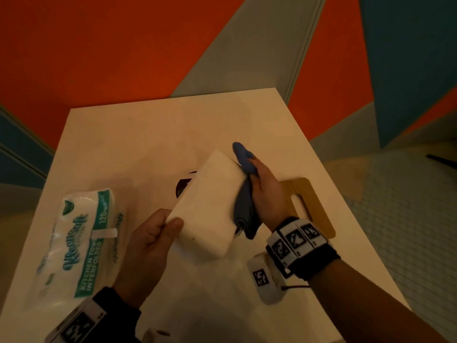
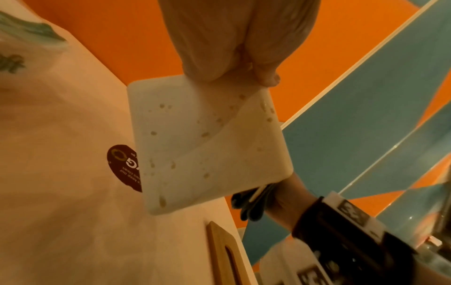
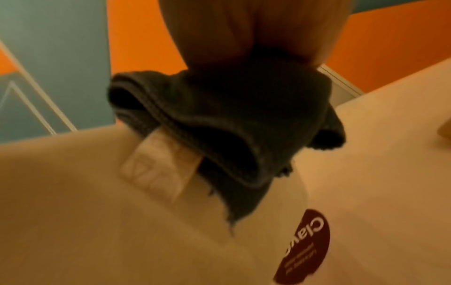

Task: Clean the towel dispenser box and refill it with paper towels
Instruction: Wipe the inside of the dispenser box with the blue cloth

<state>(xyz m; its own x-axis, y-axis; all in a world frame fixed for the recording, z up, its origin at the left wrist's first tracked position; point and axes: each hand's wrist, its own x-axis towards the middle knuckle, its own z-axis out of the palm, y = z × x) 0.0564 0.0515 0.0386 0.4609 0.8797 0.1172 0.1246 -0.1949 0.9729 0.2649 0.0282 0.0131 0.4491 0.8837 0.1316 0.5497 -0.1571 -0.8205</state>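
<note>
The white towel dispenser box is tilted above the table, and my left hand grips its near corner between thumb and fingers. Its underside carries brownish spots. My right hand holds a bunched blue cloth against the box's right side. In the right wrist view the dark cloth with its white label lies on the box. A wrapped pack of interfolded paper towels lies on the table at the left.
The white table carries a wooden lid with a slot to the right and a round dark red sticker under the box. Orange, grey and blue wall panels stand behind. Tiled floor lies to the right.
</note>
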